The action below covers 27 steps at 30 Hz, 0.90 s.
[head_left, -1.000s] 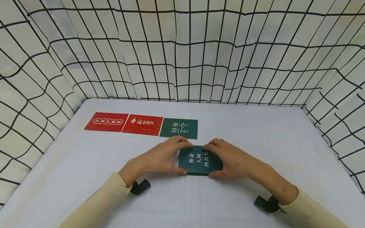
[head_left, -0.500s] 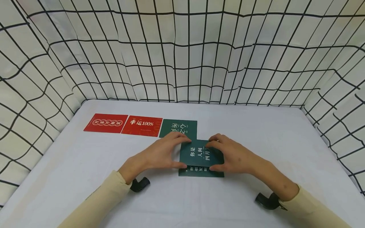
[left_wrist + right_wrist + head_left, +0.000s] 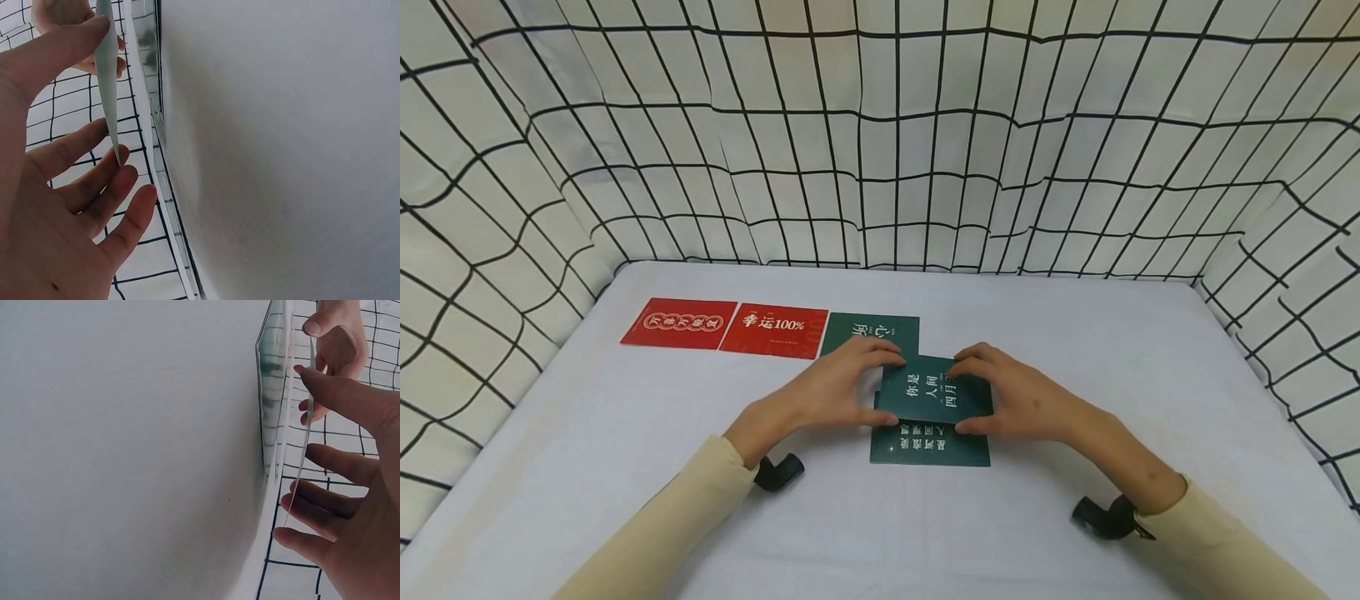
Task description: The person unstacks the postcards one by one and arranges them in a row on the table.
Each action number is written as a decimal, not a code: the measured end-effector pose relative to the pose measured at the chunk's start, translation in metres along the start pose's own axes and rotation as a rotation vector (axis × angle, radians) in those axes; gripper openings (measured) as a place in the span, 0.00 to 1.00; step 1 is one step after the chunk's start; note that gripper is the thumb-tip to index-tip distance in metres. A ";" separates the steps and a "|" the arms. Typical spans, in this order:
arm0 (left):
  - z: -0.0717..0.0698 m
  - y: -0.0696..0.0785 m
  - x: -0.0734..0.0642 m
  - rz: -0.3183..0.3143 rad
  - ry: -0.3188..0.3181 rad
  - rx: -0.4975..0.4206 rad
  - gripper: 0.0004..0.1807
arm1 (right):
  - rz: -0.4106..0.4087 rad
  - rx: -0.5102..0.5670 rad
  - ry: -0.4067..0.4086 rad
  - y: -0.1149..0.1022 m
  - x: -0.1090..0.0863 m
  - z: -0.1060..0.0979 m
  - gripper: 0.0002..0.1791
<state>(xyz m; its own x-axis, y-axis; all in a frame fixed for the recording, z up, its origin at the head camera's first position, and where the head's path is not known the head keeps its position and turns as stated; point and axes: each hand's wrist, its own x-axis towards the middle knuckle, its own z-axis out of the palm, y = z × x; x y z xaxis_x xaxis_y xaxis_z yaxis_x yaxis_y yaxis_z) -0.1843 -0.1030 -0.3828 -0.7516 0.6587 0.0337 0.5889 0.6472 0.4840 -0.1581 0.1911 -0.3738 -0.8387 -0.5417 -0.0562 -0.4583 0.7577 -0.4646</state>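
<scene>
A dark green card (image 3: pixel 934 398) with white Chinese characters is held level above the table by both hands. My left hand (image 3: pixel 831 392) grips its left end, thumb on the near edge and fingertips on the far edge. At the right end my right hand (image 3: pixel 1026 398) holds it the same way. In the left wrist view the card (image 3: pixel 107 81) appears edge-on, slightly bowed between thumb and fingers. Beneath it lies another green card (image 3: pixel 928 452) with white writing, partly covered; whether it is a single card or a stack, I cannot tell.
Behind the hands, two red cards (image 3: pixel 681 323) (image 3: pixel 777 329) and a green card (image 3: pixel 891 329) lie side by side on the white table (image 3: pixel 1112 350). My left hand hides part of that green card. A black grid net (image 3: pixel 895 142) over white cloth surrounds the table.
Both hands have lifted the top green card off the lower one and carried it away from me and slightly right. The lower green card is now exposed; the back row is unmoved.
</scene>
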 end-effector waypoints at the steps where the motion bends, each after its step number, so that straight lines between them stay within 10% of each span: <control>1: 0.000 0.000 0.001 0.000 -0.002 -0.003 0.39 | 0.002 0.006 0.000 0.001 0.001 0.000 0.34; 27: -0.004 -0.002 0.031 0.022 0.015 -0.005 0.39 | 0.049 0.058 0.064 0.024 0.004 -0.008 0.40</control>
<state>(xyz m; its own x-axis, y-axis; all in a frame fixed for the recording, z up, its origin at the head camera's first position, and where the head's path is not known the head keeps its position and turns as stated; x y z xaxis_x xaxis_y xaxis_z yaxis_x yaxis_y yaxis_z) -0.2099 -0.0859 -0.3793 -0.7429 0.6670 0.0574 0.6040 0.6308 0.4872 -0.1749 0.2093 -0.3782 -0.8775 -0.4790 -0.0242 -0.4003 0.7593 -0.5131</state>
